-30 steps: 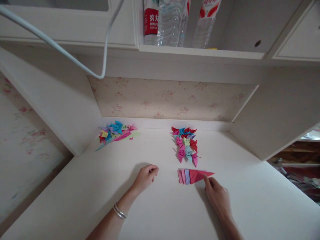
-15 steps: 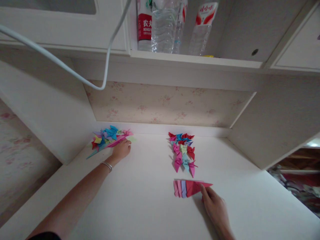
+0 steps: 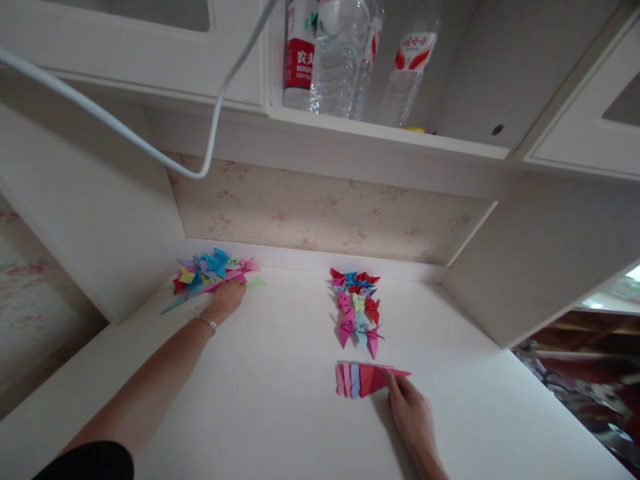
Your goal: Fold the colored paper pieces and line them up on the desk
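Observation:
At the back left, my left hand (image 3: 227, 299) reaches to a pile of colourful folded paper cranes (image 3: 216, 263). Its fingers look curled in at the pile's near edge, partly hidden, and I cannot make out what they hold. My right hand (image 3: 413, 410) pinches the pointed right end of a red flat-folded paper piece (image 3: 373, 380). This piece lies at the right end of an overlapping row, beside a purple folded strip (image 3: 355, 381) and pink ones (image 3: 343, 380). Behind the row, folded cranes (image 3: 357, 303) in pink, red, blue and green are grouped together.
All the paper lies on a white desk (image 3: 280, 400) between side panels. Overhead, a shelf (image 3: 390, 137) holds several plastic bottles (image 3: 337, 60). A white cable (image 3: 205, 160) hangs in front at the upper left. Cluttered items show beyond the right panel.
The view has shifted a little. My left hand has pushed slightly further in at the pile, and its fingers show less. My right hand stays on the red folded paper.

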`<state>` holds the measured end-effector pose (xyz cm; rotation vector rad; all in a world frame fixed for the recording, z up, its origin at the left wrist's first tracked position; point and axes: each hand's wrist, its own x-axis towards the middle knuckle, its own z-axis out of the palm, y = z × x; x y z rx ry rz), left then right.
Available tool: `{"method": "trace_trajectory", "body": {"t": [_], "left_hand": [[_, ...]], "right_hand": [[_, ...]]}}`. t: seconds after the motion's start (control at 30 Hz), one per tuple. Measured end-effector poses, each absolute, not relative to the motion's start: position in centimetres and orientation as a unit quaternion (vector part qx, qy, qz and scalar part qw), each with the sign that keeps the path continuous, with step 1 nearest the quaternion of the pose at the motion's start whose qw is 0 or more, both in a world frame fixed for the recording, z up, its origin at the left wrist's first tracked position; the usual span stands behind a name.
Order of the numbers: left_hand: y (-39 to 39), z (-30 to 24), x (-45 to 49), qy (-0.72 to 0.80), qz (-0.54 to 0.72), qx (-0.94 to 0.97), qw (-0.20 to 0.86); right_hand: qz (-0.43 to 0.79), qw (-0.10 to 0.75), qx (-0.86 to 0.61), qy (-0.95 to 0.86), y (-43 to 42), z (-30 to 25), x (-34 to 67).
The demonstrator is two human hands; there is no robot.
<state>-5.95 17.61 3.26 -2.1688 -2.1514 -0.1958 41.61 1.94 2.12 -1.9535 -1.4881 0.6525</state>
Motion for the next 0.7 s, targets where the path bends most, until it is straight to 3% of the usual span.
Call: {"method": "trace_trajectory", "body": {"t": [0.4,0.7], "left_hand": [[15.5,5.6,-5.0,-0.727,-0.167,-0.666,-0.003],[12.6,7.1,-0.3,-0.710,-0.357,-0.572,-0.205]], "right_hand": [[0.255,0.309,-0.720,-0.567,1.6,2.5,41.6],[0.236,0.335,-0.725,-0.554,1.3,2.7,41.7]]}}
